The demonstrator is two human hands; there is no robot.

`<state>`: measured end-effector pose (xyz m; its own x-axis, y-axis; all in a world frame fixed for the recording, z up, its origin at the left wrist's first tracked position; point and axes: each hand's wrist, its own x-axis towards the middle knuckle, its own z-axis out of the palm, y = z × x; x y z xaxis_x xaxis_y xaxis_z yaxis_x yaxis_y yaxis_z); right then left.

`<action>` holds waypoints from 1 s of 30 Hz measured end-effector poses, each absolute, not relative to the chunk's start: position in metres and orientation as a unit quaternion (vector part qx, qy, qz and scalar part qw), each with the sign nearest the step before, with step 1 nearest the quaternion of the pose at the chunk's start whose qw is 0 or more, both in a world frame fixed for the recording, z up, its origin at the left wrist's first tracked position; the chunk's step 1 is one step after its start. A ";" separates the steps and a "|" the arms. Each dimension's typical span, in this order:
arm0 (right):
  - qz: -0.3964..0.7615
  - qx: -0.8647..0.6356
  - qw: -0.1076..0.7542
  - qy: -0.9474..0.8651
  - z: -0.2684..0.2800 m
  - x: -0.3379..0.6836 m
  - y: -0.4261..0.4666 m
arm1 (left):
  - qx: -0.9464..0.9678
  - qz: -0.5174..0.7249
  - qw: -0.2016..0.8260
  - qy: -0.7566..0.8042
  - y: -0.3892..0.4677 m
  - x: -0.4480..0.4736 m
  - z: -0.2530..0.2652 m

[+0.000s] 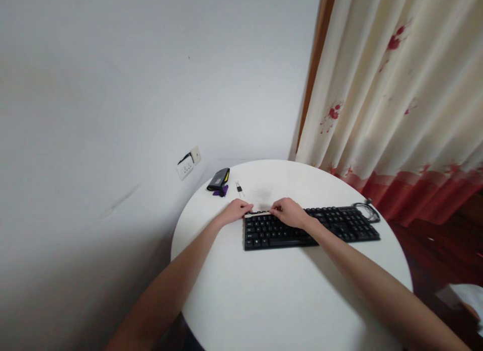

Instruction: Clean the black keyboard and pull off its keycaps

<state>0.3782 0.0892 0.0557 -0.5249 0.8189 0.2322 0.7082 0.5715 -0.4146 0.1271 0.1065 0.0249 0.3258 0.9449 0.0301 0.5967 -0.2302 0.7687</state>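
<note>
A black keyboard (339,225) lies across a round white table (279,295). Both hands sit at its far left corner. My left hand (237,210) rests at the keyboard's top left edge with curled fingers. My right hand (289,211) is on the top key row, fingers bent. Between the two hands runs a thin pale strip (258,214) along the keyboard's top edge; both hands' fingertips appear to touch its ends. Whether they pinch it is too small to tell.
A small black and yellow case (219,180) with a purple piece lies at the table's far left, a small metal tool (239,188) beside it. The keyboard cable (367,208) coils at the right. Wall socket (187,164) on the left wall; curtain (392,99) behind.
</note>
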 end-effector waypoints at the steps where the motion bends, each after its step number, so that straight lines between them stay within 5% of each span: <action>1: 0.143 -0.446 0.210 -0.858 0.055 0.381 0.089 | 0.740 0.257 0.339 0.521 0.106 0.127 0.025; 13: 0.211 -0.514 0.292 -0.778 0.045 0.401 0.092 | 0.736 0.258 0.346 0.521 0.106 0.128 0.026; 30: 0.212 -0.561 0.267 -0.754 0.041 0.445 0.106 | 0.738 0.248 0.344 0.526 0.110 0.126 0.022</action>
